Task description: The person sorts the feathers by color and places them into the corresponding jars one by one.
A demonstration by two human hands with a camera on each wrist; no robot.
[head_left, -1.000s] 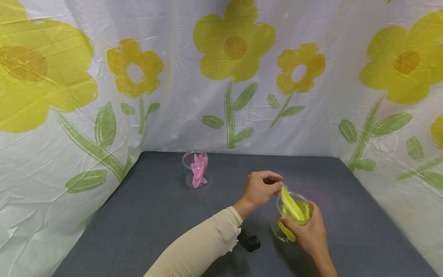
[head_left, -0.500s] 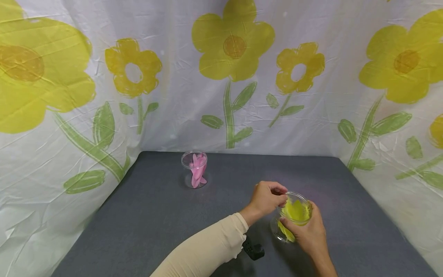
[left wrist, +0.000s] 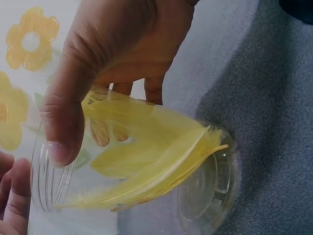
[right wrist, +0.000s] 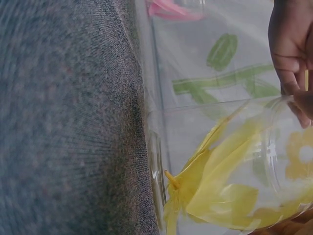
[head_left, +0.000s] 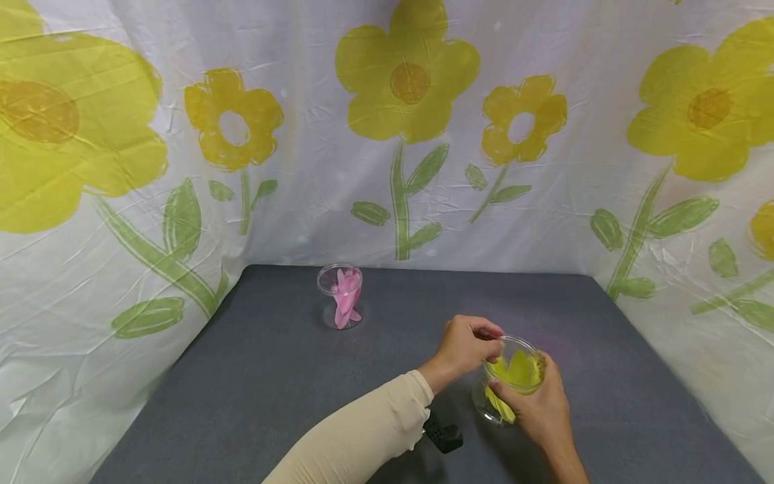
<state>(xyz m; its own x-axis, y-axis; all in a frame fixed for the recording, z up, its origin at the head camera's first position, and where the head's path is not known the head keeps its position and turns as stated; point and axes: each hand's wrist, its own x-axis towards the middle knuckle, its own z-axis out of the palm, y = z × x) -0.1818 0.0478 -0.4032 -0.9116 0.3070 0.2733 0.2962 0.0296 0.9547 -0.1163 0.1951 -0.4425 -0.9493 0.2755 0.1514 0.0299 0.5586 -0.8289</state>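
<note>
My right hand (head_left: 535,403) grips a clear plastic jar (head_left: 488,411) on the right of the table, thumb in front and fingers round the far side. Several yellow feathers (left wrist: 146,166) stand inside it, their quills fanned toward the base in the right wrist view. My left hand (head_left: 465,348) is at the rim from the left, its thumb and fingertips pinched together. A short yellow shaft (right wrist: 306,81) shows between those fingers in the right wrist view, a feather's quill; the rest of that feather is hidden.
Another clear jar (head_left: 327,286) with pink feathers (head_left: 347,299) stands at the back left of the dark grey table (head_left: 254,376). A white curtain (head_left: 314,202) with printed yellow flowers hangs round the back and sides. A black device (head_left: 444,437) sits under my left wrist.
My left hand has come down and right to the rim, lowering the yellow feather it held above the jar. In the last half second both hands have stayed nearly still.
</note>
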